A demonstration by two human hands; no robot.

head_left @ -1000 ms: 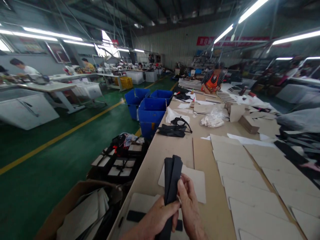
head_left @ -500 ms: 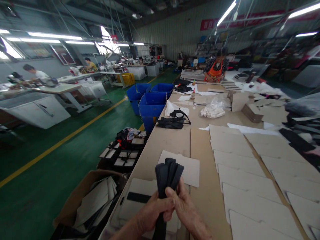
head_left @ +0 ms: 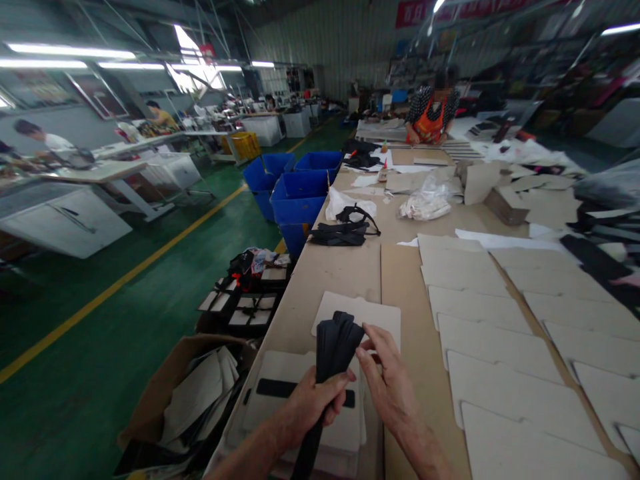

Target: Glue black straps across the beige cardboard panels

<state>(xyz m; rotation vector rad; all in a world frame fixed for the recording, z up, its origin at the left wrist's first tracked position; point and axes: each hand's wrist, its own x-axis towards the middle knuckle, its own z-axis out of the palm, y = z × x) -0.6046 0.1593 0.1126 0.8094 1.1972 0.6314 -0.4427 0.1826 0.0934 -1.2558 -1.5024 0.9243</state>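
My left hand (head_left: 307, 405) is closed around a bundle of black straps (head_left: 334, 345), held upright over the near edge of the long tan worktable (head_left: 340, 273). My right hand (head_left: 387, 380) is just right of the bundle's top, fingers bent and pinching at the strap ends. Under the hands lies a stack of pale cardboard panels (head_left: 300, 400), the top one bearing a black strip (head_left: 280, 388). Another pale panel (head_left: 373, 313) lies flat just beyond the straps.
Rows of cardboard cut-outs (head_left: 500, 347) cover the table's right side. A heap of black straps (head_left: 343, 233) and plastic bags (head_left: 425, 203) lie farther along. A person in an orange apron (head_left: 430, 117) works at the far end. Blue bins (head_left: 300, 200) and an open carton (head_left: 185, 393) stand on the green floor at left.
The strap ends have fanned out and tilted. My right hand has slid off the bundle's side to pinch near its top. The view has dipped slightly.
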